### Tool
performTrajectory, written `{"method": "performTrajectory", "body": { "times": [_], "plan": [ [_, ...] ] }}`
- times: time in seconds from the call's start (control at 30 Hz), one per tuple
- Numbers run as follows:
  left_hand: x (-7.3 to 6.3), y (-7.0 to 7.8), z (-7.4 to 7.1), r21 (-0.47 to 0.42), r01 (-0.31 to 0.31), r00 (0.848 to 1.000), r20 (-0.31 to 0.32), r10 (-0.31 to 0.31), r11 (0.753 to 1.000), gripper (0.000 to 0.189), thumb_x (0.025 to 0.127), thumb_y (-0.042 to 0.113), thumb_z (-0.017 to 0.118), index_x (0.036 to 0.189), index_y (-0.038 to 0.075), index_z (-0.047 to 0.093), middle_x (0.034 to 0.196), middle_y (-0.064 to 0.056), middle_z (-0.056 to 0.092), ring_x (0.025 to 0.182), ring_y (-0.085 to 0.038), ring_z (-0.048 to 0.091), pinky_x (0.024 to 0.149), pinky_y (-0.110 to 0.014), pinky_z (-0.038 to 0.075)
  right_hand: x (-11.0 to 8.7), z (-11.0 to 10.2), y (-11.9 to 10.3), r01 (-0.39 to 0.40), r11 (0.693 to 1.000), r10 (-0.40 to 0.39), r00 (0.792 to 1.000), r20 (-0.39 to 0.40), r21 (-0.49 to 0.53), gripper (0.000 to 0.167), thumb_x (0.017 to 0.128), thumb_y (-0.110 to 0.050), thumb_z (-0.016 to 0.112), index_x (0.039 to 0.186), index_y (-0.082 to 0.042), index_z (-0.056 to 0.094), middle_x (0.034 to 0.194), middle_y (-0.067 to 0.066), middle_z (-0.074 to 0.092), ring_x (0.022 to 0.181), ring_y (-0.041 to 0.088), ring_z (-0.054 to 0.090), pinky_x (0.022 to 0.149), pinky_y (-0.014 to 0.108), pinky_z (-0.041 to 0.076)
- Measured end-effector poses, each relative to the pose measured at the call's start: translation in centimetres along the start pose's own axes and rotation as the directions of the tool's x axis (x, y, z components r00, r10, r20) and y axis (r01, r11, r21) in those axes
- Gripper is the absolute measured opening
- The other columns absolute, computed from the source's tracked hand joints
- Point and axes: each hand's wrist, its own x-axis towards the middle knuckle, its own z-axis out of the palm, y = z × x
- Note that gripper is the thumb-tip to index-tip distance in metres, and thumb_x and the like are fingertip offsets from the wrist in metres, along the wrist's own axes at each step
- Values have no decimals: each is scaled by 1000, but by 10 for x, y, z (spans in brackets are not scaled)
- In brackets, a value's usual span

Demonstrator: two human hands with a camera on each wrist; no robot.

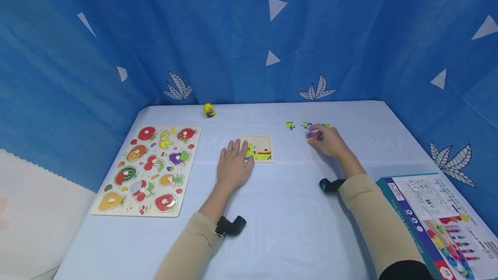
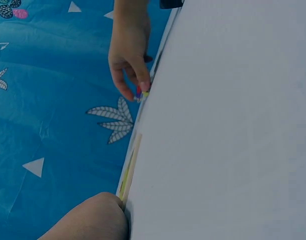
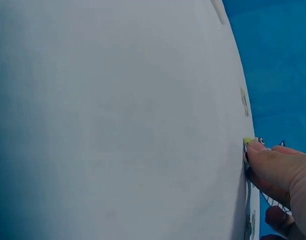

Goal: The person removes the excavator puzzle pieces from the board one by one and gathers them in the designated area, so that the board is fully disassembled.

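Around the back and sides, blue patterned cloth [image 1: 233,25], presumably hung to screen off the workspace. Within it, a white-covered table [image 1: 284,211]. At the near right edge, a flat printed box [image 1: 428,224], and far to the left, a fruit board [image 1: 145,174], both probably set wide to leave the middle to the hands.

From the near side, forearms in beige sleeves [image 1: 383,224], both angled inward. Left hand [image 1: 233,167] palm down, with straight, slightly parted fingers, reaching over the left side of a small wooden tray [image 1: 258,141], likely to keep it from sliding; how firmly, cannot tell. Right hand [image 1: 328,141] well apart from the tray, bent inward at the wrist, with thumb and fingertips together in a pinch.

Near the table's back edge, left of centre, a yellow figure [image 1: 209,110], apart from the rest. Just beyond the right hand, loose puzzle pieces [image 1: 290,125] in a short row, perhaps laid there for easy reach. Between right thumb and fingertips, a colourful piece [image 1: 310,135], apparently pinched near the edge for easy turning; lifted or touching the table, cannot tell.
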Motion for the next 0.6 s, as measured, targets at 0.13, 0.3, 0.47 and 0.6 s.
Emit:
{"method": "performTrajectory", "body": {
  "times": [0.13,0.3,0.47,0.6],
  "plan": [
    [0,0,0,-1,-1,1000,2,1,1000,65,102,51,32,158,19,27,166,-6,21,156,-27,12,126,-49,9,2,0,-1,-10,999,10,1000,2,-32,45,95,-23,67,137,-17,54,114,15,63,116,35,46,100,58,42],
    [0,-1,0,-6,-2,1000,-1,1,1000,66,102,51,34,158,19,25,166,-6,21,156,-27,12,126,-49,10,1,0,-4,1,994,0,1000,3,-113,44,95,-24,66,137,-16,56,113,14,65,115,35,47,96,56,43],
    [0,-1,0,-17,2,1000,-4,-2,1000,68,102,51,34,159,19,21,166,-6,20,156,-26,11,127,-49,9,-2,1,-9,25,973,-24,1000,7,-230,38,97,-24,64,134,-15,61,111,15,65,110,37,49,91,54,45],
    [0,-1,0,-51,8,1000,-14,-9,999,70,101,51,34,160,16,19,166,-5,22,156,-26,12,127,-48,8,-4,1,-14,40,964,-54,998,-44,-263,34,100,-23,60,132,-12,62,103,15,65,102,35,50,83,51,45]
  ]
}}
